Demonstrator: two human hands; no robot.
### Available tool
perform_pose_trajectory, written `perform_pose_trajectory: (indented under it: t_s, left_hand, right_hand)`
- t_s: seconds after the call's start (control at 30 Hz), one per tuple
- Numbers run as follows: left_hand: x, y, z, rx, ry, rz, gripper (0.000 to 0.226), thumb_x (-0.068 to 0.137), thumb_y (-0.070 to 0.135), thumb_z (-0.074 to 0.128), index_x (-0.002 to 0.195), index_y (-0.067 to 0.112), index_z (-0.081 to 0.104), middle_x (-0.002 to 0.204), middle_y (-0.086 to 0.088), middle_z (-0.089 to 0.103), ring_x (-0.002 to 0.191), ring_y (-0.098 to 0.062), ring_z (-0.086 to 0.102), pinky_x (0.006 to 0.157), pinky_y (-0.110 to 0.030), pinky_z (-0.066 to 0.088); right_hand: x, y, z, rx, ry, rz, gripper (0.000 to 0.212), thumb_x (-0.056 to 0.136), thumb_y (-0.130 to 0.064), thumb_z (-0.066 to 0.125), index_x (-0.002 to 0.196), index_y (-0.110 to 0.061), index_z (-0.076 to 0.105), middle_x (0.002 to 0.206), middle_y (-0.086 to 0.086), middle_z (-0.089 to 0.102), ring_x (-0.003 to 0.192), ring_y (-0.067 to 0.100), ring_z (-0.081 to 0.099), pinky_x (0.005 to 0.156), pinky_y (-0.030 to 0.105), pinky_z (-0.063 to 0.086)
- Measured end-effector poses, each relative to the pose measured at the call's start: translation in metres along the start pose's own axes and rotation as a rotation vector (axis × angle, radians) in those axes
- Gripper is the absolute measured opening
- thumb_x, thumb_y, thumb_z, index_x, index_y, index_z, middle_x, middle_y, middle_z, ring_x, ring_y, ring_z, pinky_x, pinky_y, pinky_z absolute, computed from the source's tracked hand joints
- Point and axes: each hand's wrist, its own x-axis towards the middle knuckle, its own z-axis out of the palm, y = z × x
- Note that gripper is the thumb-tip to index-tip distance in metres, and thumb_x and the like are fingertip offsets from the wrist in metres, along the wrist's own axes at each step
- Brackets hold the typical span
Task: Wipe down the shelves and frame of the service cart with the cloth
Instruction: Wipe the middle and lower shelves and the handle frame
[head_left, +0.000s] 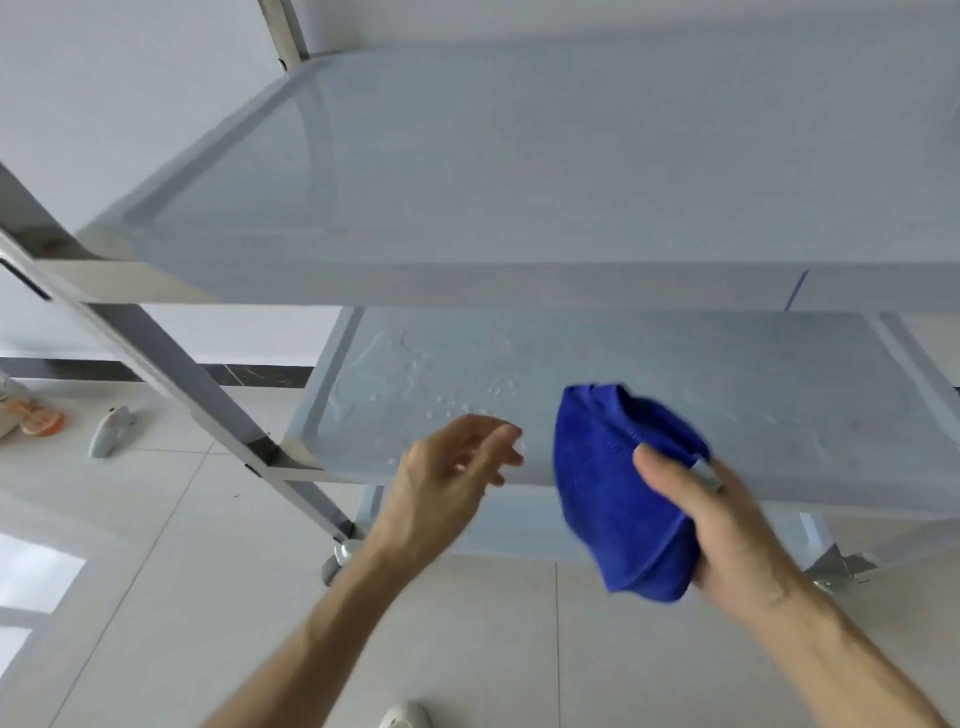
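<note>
Pale floor tiles (156, 545) run under the grey service cart (171, 384), and we're looking down at 2 of its shelves, the upper shelf (519, 171) looking clean and smooth, the lower shelf (675, 374) dotted with water droplets (457, 402) toward its left front. Right hand (727, 530) is clenched around the blue cloth (618, 493), thumb pressed across the fabric, a ring showing on 1 finger; the cloth is bunched up and sits right at the front edge of the lower shelf, hanging partly below it. Whether it is pressed on the surface, hard to call. Left hand (452, 467) is released, fingers loosely spread, gripping nothing, hovering just in front of the same front edge beside the cloth. My read: the lower shelf is the job in hand, and the wet patch is not yet dealt with. The risks from here? A balled-up cloth only smears the droplets around instead of lifting them, and a firm sideways stroke could roll the cart on its caster (335, 564) since the free hand isn't bracing the frame. Corners of the raised rim could easily get skipped too
</note>
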Motion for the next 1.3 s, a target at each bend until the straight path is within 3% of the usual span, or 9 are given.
perform_pose_trajectory:
  t_s: [0.17,0.27,0.47,0.57,0.7,0.83,0.93,1.1,1.3]
  left_hand:
    - [0.028,-0.038,-0.019,0.137,0.073,0.077,0.014,0.098,0.020,0.062,0.099,0.030,0.072,0.085,0.011,0.076,0.075,-0.007,0.070,0.070,-0.026,0.058]
    - [0.032,-0.046,-0.022,0.152,0.140,0.134,0.016,0.098,0.017,0.061,0.099,0.028,0.072,0.084,0.011,0.076,0.075,-0.008,0.070,0.071,-0.030,0.059]
    - [0.020,-0.042,-0.033,0.142,0.270,0.311,0.014,0.099,0.015,0.060,0.103,0.022,0.071,0.085,0.009,0.075,0.071,-0.009,0.070,0.065,-0.028,0.058]
    - [0.011,-0.037,-0.051,0.157,0.304,0.348,0.015,0.100,0.017,0.059,0.104,0.025,0.070,0.087,0.011,0.075,0.073,-0.009,0.070,0.064,-0.023,0.057]
    - [0.001,-0.027,-0.069,0.154,0.381,0.366,0.015,0.100,0.020,0.058,0.103,0.026,0.071,0.087,0.010,0.075,0.072,-0.012,0.070,0.062,-0.023,0.057]
    - [-0.003,-0.024,-0.072,0.103,0.453,0.377,0.014,0.100,0.025,0.057,0.101,0.026,0.071,0.085,0.009,0.075,0.072,-0.012,0.070,0.062,-0.020,0.055]
    - [-0.003,-0.035,-0.063,0.408,0.340,0.364,0.014,0.098,0.034,0.059,0.108,0.031,0.069,0.098,0.017,0.073,0.088,0.001,0.066,0.075,-0.014,0.051]
    - [0.003,-0.053,-0.049,0.965,-0.054,0.190,0.074,0.081,0.075,0.032,0.146,0.040,0.043,0.159,0.004,0.035,0.146,-0.027,0.032,0.117,-0.056,0.024]
    - [0.012,-0.069,-0.046,1.109,-0.089,0.172,0.085,0.073,0.085,0.015,0.150,0.051,0.029,0.162,0.009,0.029,0.147,-0.028,0.029,0.113,-0.056,0.029]
  right_hand:
    - [0.020,-0.035,-0.049,-0.493,0.330,-0.440,0.044,0.074,-0.055,0.079,0.104,-0.025,0.067,0.095,0.002,0.074,0.094,0.029,0.070,0.083,0.046,0.060]
    - [0.023,-0.045,-0.072,-0.878,0.515,-0.736,0.030,0.078,-0.059,0.071,0.089,-0.034,0.058,0.079,-0.011,0.062,0.069,0.009,0.058,0.058,0.016,0.047]
    - [0.023,0.014,-0.084,-1.513,0.148,-0.894,0.043,0.065,0.002,0.084,0.104,-0.002,0.068,0.109,0.011,0.070,0.097,0.038,0.067,0.086,0.043,0.050]
    - [0.017,0.019,-0.084,-1.551,0.038,-0.706,0.060,0.064,-0.042,0.091,0.103,-0.005,0.065,0.122,0.006,0.066,0.113,0.033,0.062,0.092,0.054,0.047]
    - [0.010,0.001,-0.082,-1.403,0.040,-0.544,0.077,0.068,-0.094,0.040,0.098,-0.027,0.064,0.128,-0.016,0.058,0.132,0.014,0.046,0.107,0.043,0.035]
    - [0.012,-0.003,-0.081,-1.304,0.203,-0.563,0.057,0.079,-0.081,0.045,0.113,-0.038,0.062,0.121,-0.021,0.062,0.114,0.012,0.055,0.095,0.036,0.043]
    - [0.019,0.013,-0.081,-1.554,0.160,-0.519,0.060,0.078,-0.073,0.056,0.128,-0.042,0.059,0.132,-0.018,0.058,0.126,0.018,0.049,0.104,0.046,0.038]
    - [0.022,0.036,-0.077,-1.587,0.226,-0.738,0.062,0.072,-0.064,0.070,0.124,-0.030,0.069,0.129,0.001,0.064,0.120,0.035,0.056,0.095,0.056,0.042]
    - [0.044,0.064,0.004,-1.708,0.115,-0.841,0.068,0.075,-0.056,0.074,0.138,-0.040,0.055,0.134,-0.003,0.059,0.120,0.034,0.053,0.095,0.054,0.040]
